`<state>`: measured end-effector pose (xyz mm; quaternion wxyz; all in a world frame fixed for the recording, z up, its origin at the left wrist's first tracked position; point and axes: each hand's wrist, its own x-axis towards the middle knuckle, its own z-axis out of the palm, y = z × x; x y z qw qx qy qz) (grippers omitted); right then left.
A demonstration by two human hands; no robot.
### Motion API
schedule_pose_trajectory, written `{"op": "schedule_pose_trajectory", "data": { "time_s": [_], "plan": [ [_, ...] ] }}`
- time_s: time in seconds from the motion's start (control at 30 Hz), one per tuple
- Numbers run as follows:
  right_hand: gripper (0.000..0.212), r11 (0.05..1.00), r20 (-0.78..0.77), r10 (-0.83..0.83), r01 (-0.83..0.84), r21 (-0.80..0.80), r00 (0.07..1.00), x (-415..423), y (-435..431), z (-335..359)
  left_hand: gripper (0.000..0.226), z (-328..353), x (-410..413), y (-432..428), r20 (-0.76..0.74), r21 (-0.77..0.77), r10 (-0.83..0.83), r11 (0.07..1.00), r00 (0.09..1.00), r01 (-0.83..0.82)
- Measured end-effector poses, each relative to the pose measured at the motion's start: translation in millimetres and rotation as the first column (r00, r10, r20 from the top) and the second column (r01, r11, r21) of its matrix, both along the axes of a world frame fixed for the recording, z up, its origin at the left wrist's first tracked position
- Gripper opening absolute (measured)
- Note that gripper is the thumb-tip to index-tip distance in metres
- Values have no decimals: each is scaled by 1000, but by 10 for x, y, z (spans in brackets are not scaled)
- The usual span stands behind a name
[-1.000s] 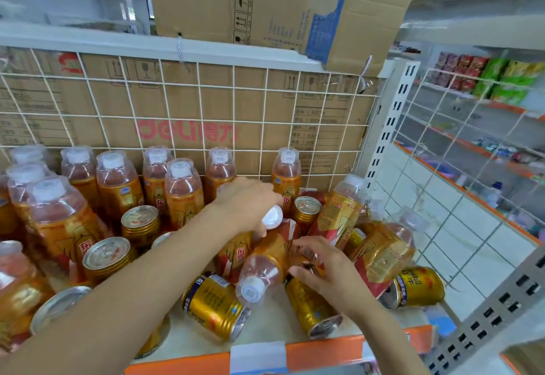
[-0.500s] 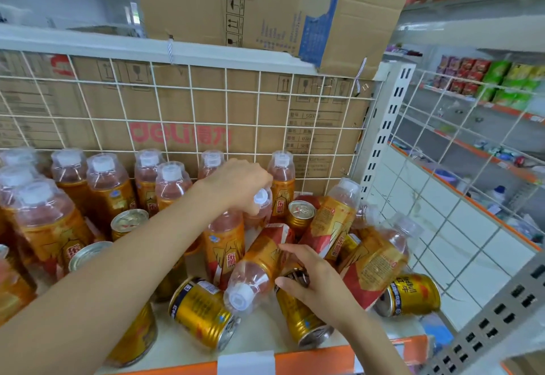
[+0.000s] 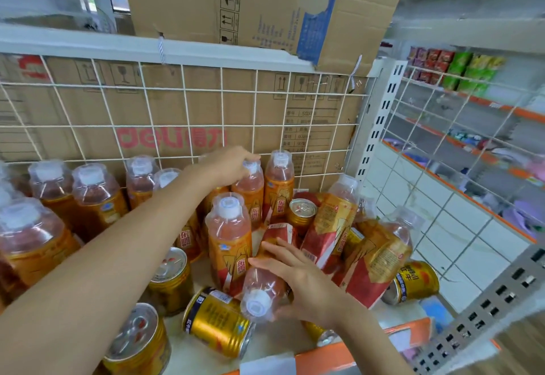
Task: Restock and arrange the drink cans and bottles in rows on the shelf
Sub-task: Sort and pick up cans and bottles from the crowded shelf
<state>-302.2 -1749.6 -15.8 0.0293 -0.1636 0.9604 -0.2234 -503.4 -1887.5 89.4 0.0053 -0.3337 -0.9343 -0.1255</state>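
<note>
Amber liquid filled the upright bottles (image 3: 97,197) that stood in rows at the left of the shelf (image 3: 277,342), with two gold standing cans (image 3: 169,278) nearer to us. Our left hand (image 3: 233,165) reached to the far row. Its fingers curled over the cap of the far bottle (image 3: 250,191), which stood upright just in front of the wire grid (image 3: 182,109) backed by cardboard (image 3: 88,127). Nearer, the middle bottle (image 3: 228,239) stood upright, and a toppled can (image 3: 218,321) lay on its side by the near edge.

Our right hand (image 3: 300,280) gripped the lying bottle (image 3: 262,292), fingers spread over its body and thumb tucked under by the neck. Its white cap pointed towards us, just beside the toppled can. To the right of that hand, two leaning bottles (image 3: 380,256) tilted with their caps to the right. A small can (image 3: 302,212) stood upright on the far side of them, and the last can (image 3: 415,281) lay on its side at the right end of the shelf.
</note>
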Motion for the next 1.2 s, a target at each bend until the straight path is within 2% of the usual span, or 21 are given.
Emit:
{"op": "schedule_pose_trajectory", "data": {
  "time_s": [0.1, 0.17, 0.27, 0.5, 0.57, 0.63, 0.67, 0.77, 0.83, 0.93, 1.03, 1.13, 1.2],
  "plan": [
    [84, 999, -24, 14, -13, 39, 1000, -17, -40, -8, 50, -72, -20, -21, 36, -51, -50, 997, 998, 52],
    [75, 999, -52, 33, -32, 17, 998, -17, -42, -16, 54, -105, -8, -10, 125, -61, -71, 995, 990, 79],
    [69, 999, -74, 32, -35, -42, 997, -28, -41, -19, 56, -150, 15, 11, 139, -58, -71, 995, 988, 79],
    [68, 982, -89, 25, -41, -184, 996, -78, 7, 50, 52, -135, 104, -92, 218, 137, -134, 985, 967, 106],
    [70, 976, -89, 34, -53, -213, 995, -100, 25, 98, 45, -121, 170, -112, 241, 174, -159, 978, 958, 118],
    [70, 962, -90, 38, -61, -265, 995, -119, 53, 141, 23, -114, 223, -132, 275, 204, -155, 974, 949, 99],
    [70, 949, -87, 29, -55, -309, 996, -128, 73, 163, 23, -117, 255, -147, 272, 211, -159, 972, 949, 102],
    [67, 900, -77, -30, -7, -437, 997, -186, 134, 218, 50, -142, 383, -203, 221, 193, -186, 971, 957, 144],
    [66, 873, -65, -80, 38, -487, 995, -260, 157, 250, 51, -158, 475, -242, 188, 221, -193, 964, 963, 150],
    [61, 871, -94, -134, 72, -487, 987, -396, 168, 280, 44, -162, 629, -317, 140, 272, -192, 951, 971, 148],
    [57, 874, -145, -228, 136, -467, 963, -523, 207, 275, 41, -197, 781, -418, 63, 255, -177, 954, 982, 156],
    [45, 850, -143, -340, 238, -470, 930, -624, 284, 223, 45, -259, 952, -549, -11, 239, -117, 964, 993, 116],
    [50, 832, -137, -397, 292, -472, 908, -679, 318, 183, 49, -309, 1079, -643, -76, 222, -60, 972, 995, 76]
  ]
}}
